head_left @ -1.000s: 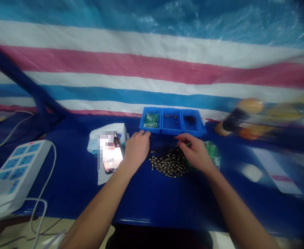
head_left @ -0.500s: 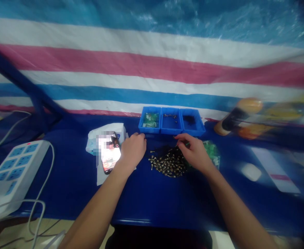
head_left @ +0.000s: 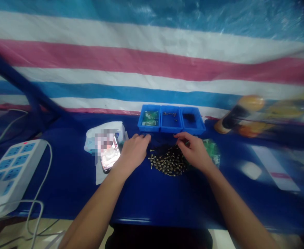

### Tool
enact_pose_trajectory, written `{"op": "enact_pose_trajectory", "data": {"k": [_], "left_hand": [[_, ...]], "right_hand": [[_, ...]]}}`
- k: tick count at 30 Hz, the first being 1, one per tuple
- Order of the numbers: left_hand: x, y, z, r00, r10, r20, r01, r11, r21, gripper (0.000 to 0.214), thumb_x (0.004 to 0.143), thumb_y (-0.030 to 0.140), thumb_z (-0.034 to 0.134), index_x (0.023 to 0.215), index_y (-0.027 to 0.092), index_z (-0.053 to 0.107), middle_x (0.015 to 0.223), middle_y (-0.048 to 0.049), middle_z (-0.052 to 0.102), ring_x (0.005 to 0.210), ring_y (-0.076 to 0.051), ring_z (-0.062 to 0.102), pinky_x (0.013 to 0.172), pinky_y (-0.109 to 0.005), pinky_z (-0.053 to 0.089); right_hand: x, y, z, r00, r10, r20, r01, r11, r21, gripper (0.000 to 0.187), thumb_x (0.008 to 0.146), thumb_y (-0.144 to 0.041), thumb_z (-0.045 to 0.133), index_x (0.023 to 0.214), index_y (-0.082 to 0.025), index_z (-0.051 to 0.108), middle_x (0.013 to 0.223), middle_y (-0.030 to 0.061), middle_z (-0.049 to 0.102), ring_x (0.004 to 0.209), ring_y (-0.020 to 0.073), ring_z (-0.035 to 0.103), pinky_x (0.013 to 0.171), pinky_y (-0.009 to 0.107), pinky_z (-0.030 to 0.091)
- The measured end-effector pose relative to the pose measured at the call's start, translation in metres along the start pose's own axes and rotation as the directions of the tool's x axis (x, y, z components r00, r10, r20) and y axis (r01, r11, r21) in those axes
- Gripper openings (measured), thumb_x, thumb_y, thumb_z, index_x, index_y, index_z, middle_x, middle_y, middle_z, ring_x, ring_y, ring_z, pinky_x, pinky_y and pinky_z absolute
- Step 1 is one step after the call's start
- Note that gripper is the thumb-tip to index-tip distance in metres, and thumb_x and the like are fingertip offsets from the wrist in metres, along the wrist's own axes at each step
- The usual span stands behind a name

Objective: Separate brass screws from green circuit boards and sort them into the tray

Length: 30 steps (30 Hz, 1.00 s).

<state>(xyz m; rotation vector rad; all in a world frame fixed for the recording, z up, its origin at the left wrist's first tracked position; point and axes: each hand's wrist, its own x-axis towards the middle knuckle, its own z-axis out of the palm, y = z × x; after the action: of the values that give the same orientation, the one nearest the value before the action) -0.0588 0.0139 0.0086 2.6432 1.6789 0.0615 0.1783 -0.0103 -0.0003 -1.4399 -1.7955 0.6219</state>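
Observation:
A heap of small dark, brass-tipped parts (head_left: 167, 162) lies on the blue table (head_left: 152, 197). My left hand (head_left: 134, 150) rests left of the heap, knuckles up and fingers curled toward the blue trays; what is under them is hidden. My right hand (head_left: 193, 149) lies on the heap's right side, fingers bent as in a pinch near a green bag (head_left: 212, 149). Three joined blue trays (head_left: 170, 120) stand just behind both hands, holding green bits, a few small parts and something dark.
A lit phone (head_left: 110, 155) lies on a white packet (head_left: 102, 136) left of my left hand. A white power strip (head_left: 9, 169) with cables is at the far left. Orange and black tools (head_left: 238, 116) and papers (head_left: 273, 166) lie on the right. A striped tarp hangs behind.
My left hand drew back from the trays toward the phone, then reached forward again to the tray front. My right hand stayed on the heap. The view shifted slightly.

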Motion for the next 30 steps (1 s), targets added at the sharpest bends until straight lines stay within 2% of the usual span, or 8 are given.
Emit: {"op": "enact_pose_trajectory", "data": {"k": [3, 6, 9, 13, 19, 23, 27, 30], "left_hand": [[0.002, 0.011, -0.003, 0.99, 0.05, -0.13, -0.06, 0.995, -0.08, 0.026, 0.09, 0.006, 0.042, 0.107, 0.018, 0.057, 0.099, -0.0091, 0.066, 0.093, -0.027, 0.063, 0.077, -0.04, 0.052], [0.002, 0.026, -0.006, 0.967, 0.087, -0.238, -0.15, 0.954, -0.261, 0.022, 0.096, 0.011, 0.041, 0.109, 0.019, 0.056, 0.108, -0.0076, 0.064, 0.089, -0.021, 0.064, 0.08, -0.036, 0.052], [0.002, 0.038, -0.004, 0.941, 0.109, -0.32, -0.249, 0.864, -0.438, 0.018, 0.098, 0.018, 0.043, 0.105, 0.021, 0.059, 0.101, -0.0052, 0.066, 0.089, -0.018, 0.065, 0.082, -0.032, 0.051], [0.003, 0.043, 0.001, 0.913, 0.038, -0.405, -0.289, 0.762, -0.579, 0.013, 0.094, 0.015, 0.05, 0.095, 0.022, 0.062, 0.092, -0.002, 0.069, 0.085, -0.015, 0.066, 0.08, -0.03, 0.052], [0.006, 0.043, 0.001, 0.893, 0.056, -0.447, -0.371, 0.655, -0.658, 0.013, 0.092, 0.013, 0.056, 0.087, 0.021, 0.066, 0.093, -0.0004, 0.071, 0.086, -0.013, 0.067, 0.084, -0.028, 0.053], [0.006, 0.043, -0.002, 0.901, -0.019, -0.434, -0.341, 0.59, -0.732, 0.011, 0.091, 0.021, 0.06, 0.099, 0.021, 0.068, 0.108, -0.004, 0.071, 0.096, -0.015, 0.067, 0.081, -0.027, 0.055], [0.008, 0.037, -0.001, 0.92, -0.107, -0.378, -0.224, 0.648, -0.728, 0.012, 0.093, 0.027, 0.059, 0.098, 0.021, 0.068, 0.099, -0.0036, 0.072, 0.087, -0.015, 0.067, 0.072, -0.027, 0.055], [0.011, 0.03, 0.003, 0.943, -0.083, -0.322, -0.167, 0.721, -0.673, 0.013, 0.094, 0.028, 0.057, 0.098, 0.022, 0.068, 0.097, -0.0028, 0.071, 0.086, -0.016, 0.066, 0.074, -0.029, 0.053]], "right_hand": [[-0.001, -0.004, 0.002, 1.0, -0.001, 0.005, 0.001, 1.0, -0.002, 0.021, 0.089, -0.028, 0.054, 0.104, -0.021, 0.068, 0.084, 0.002, 0.07, 0.07, 0.0166, 0.063, 0.066, 0.028, 0.044], [-0.002, -0.01, 0.005, 0.999, 0.013, 0.029, -0.014, 1.0, 0.022, 0.026, 0.092, -0.042, 0.056, 0.099, -0.021, 0.068, 0.084, 0.0029, 0.071, 0.073, 0.018, 0.063, 0.066, 0.029, 0.044], [-0.003, -0.014, 0.008, 0.997, -0.005, 0.073, 0.001, 0.999, 0.05, 0.029, 0.095, -0.045, 0.05, 0.09, -0.021, 0.066, 0.081, 0.0021, 0.069, 0.073, 0.0174, 0.062, 0.068, 0.029, 0.042], [-0.004, -0.014, 0.011, 0.996, 0.005, 0.089, -0.013, 0.996, 0.091, 0.031, 0.097, -0.042, 0.045, 0.08, -0.021, 0.06, 0.07, -0.0005, 0.061, 0.065, 0.0152, 0.054, 0.063, 0.027, 0.039], [-0.003, -0.013, 0.012, 0.99, 0.079, 0.117, -0.107, 0.962, 0.251, 0.033, 0.095, -0.043, 0.049, 0.071, -0.02, 0.055, 0.064, -0.0031, 0.052, 0.062, 0.0128, 0.047, 0.061, 0.026, 0.036], [0.002, -0.007, 0.008, 0.975, 0.165, 0.149, -0.215, 0.862, 0.458, 0.036, 0.091, -0.041, 0.054, 0.063, -0.019, 0.053, 0.058, -0.0028, 0.051, 0.056, 0.0115, 0.047, 0.056, 0.025, 0.036], [0.008, 0.004, -0.001, 0.936, 0.348, -0.061, -0.238, 0.749, 0.618, 0.033, 0.085, -0.05, 0.06, 0.072, -0.02, 0.055, 0.061, -0.0028, 0.056, 0.049, 0.0102, 0.049, 0.048, 0.024, 0.034], [0.011, 0.01, -0.006, 0.885, 0.449, -0.125, -0.27, 0.713, 0.647, 0.036, 0.081, -0.056, 0.064, 0.091, -0.022, 0.057, 0.068, -0.0035, 0.061, 0.041, 0.008, 0.044, 0.042, 0.023, 0.028]]}}
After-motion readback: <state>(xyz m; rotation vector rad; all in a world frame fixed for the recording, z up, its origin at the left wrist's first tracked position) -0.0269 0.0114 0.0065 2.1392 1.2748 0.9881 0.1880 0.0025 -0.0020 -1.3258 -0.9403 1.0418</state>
